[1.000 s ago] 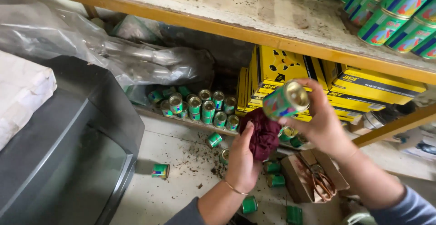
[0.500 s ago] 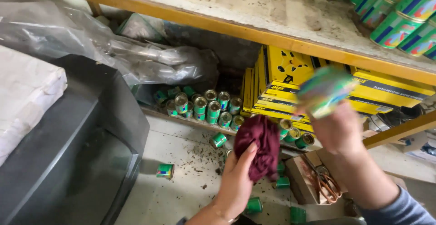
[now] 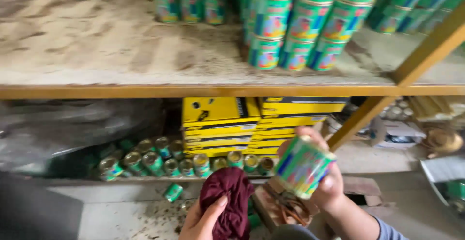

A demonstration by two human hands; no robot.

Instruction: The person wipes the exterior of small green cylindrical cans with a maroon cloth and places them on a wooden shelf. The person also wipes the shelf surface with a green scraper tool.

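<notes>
- Right hand (image 3: 325, 186) has its fingers wrapped round a green can with a colourful label (image 3: 304, 166), held up in the air, tilted, right of centre and near the camera.
- Left hand (image 3: 202, 220) is down at the near edge, fingers closed on a bunched dark red cloth (image 3: 231, 199). Cloth and can are near each other but apart.
- Behind them there's a row of small green cans (image 3: 160, 161) on the low shelf, with a stack of flat yellow boxes (image 3: 220, 123) just behind that row.
- Up top, the dusty wooden shelf (image 3: 121, 51) carries stacked cans (image 3: 290, 22) on the right, some of them close to the front edge.
- Loose can (image 3: 173, 192) lying on its side on the dirty floor (image 3: 121, 216).
- What I'd worry about: the can is gripped one-handed and tilted, so a dusty, slick surface could let it slip and drop onto the stuff below. Also, bumping that upper stack with an arm or the can could bring a few down.
</notes>
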